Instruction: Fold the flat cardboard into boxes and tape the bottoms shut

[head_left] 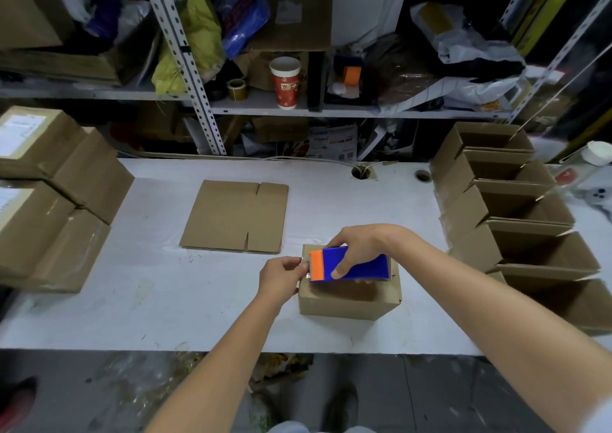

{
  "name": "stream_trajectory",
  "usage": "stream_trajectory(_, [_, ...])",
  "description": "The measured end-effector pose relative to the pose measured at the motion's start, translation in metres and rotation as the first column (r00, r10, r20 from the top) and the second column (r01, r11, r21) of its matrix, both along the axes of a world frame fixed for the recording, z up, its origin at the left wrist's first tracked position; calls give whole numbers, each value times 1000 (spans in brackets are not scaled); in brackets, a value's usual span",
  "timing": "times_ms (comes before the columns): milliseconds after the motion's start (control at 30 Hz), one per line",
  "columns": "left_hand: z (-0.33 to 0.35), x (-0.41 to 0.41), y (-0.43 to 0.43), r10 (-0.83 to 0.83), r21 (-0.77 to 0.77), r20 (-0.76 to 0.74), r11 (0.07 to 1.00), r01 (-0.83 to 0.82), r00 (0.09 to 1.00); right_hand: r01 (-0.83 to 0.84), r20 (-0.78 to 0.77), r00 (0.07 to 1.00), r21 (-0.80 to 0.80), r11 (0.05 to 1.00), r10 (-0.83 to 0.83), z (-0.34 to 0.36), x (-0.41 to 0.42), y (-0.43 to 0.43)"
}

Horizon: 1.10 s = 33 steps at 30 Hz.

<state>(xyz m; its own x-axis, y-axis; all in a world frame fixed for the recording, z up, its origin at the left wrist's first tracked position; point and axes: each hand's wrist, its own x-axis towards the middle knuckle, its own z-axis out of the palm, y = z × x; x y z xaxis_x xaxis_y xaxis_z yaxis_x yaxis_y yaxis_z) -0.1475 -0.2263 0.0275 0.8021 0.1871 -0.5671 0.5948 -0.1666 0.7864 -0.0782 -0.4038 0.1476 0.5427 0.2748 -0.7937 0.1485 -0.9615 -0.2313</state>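
Observation:
A folded cardboard box (347, 300) stands on the white table (165, 300) near its front edge. My right hand (361, 247) grips a blue tape dispenser (351, 267) with an orange end, held just over the top of the box. My left hand (281, 278) pinches the loose end of the tape at the dispenser's orange end, by the box's left edge. A flat cardboard blank (235, 215) lies on the table behind and to the left of the box.
A row of several open folded boxes (516, 214) lines the right side of the table. Sealed boxes (49, 201) are stacked at the left. A cluttered metal shelf with a red paper cup (285, 81) stands behind. Two holes (361, 171) pierce the table's back.

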Motion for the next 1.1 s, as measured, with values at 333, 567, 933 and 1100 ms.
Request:
stream_trajectory(333, [6, 0, -4, 29, 0, 13, 1000, -29, 1000, 200, -57, 977, -99, 975, -206, 11, -15, -134])
stream_trajectory(567, [6, -3, -5, -16, 73, 36, 997, 13, 999, 248, -68, 960, -234, 940, -271, -12, -25, -190])
stream_trajectory(933, [26, -21, -23, -253, 233, 77, 945, 229, 964, 369, -26, 930, 39, 929, -368, -47, -39, -166])
stream_trajectory(1100, [26, -18, -21, -260, 265, 80, 936, 231, 962, 309, 141, 940, 27, 951, -310, -51, -53, -160])
